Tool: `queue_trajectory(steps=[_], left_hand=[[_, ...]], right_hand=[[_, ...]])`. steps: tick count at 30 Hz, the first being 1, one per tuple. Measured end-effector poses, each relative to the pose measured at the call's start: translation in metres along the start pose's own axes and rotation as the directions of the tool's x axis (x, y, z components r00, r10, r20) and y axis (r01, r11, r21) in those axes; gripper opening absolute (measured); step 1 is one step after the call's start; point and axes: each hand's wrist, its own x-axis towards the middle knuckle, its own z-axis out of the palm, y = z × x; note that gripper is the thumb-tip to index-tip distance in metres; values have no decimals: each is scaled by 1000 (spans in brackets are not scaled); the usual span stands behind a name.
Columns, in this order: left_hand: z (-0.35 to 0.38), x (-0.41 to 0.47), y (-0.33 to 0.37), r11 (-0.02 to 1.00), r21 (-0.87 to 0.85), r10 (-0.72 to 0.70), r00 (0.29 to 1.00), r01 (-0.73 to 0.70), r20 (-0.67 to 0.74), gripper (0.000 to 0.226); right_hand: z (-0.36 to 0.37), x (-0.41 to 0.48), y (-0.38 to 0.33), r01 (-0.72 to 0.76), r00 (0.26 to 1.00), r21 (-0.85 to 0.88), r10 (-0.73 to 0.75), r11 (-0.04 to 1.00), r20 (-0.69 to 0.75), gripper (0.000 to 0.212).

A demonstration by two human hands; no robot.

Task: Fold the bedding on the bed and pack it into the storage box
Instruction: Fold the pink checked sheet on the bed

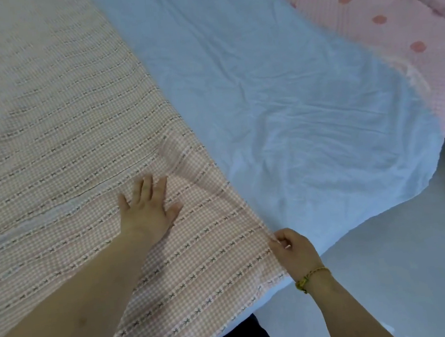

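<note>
Pink checked sheet (71, 163) lies spread on the bed, under & beside both hands. Left hand (148, 207) presses flat, fingers wide; right hand (292, 252) pinches its edge. Folding barely begun, w/ no box seen.

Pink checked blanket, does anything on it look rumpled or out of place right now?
Yes: a raised crease bunches the pink checked blanket just beyond the left hand, which lies flat on it, near the edge that the right hand pinches. The blue sheet beside it is wrinkled too.
</note>
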Motion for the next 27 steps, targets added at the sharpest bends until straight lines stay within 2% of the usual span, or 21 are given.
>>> queue_trajectory(steps=[2, 3, 7, 10, 12, 14, 17, 19, 20, 22, 25, 27], left_hand=[[4, -1, -1, 1000, -24, 1, 1000, -2, -23, 68], [5, 0, -2, 999, -42, 8, 999, -10, -42, 68], [10, 1, -11, 995, -71, 64, 988, -75, -141, 68], [15, -1, -35, 994, -75, 61, 978, -77, -197, 101], [22, -3, -59, 994, -110, -16, 977, -8, -211, 117], [27, -8, -91, 986, -148, -108, 975, 80, -192, 122], [30, -20, -133, 968, -172, -213, 958, 181, -192, 127], [31, -35, -157, 938, -200, -319, 929, 282, -186, 116], [32, -41, -166, 920, -216, -367, 915, 328, -170, 110], [29, -53, -190, 882, -249, -443, 885, 400, -146, 104], [24, -61, -227, 851, -262, -499, 856, 455, -136, 78], [26, -66, -252, 853, -240, -499, 858, 462, -122, 76]], right_hand=[[-1, 7, -16, -6, 1000, 7, 6, 1000, 28, 10], [1, 12, -28, 15, 999, -3, -15, 1000, 45, 10], [18, 45, -81, 132, 991, -152, -125, 980, 53, 28], [29, 79, -101, 120, 990, -289, -137, 950, -41, 27], [30, 93, -101, 53, 988, -406, -107, 912, -110, 28], [36, 93, -98, -14, 980, -504, -88, 864, -179, 34], [57, 84, -98, 10, 937, -658, -238, 753, -257, 47], [81, 78, -107, 104, 889, -675, -373, 730, -266, 51], [93, 73, -112, 178, 857, -696, -457, 696, -237, 51], [132, 57, -126, 349, 825, -744, -564, 570, -45, 51], [197, 24, -132, 504, 815, -750, -524, 428, 248, 52], [238, 6, -131, 532, 836, -745, -392, 402, 385, 62]])
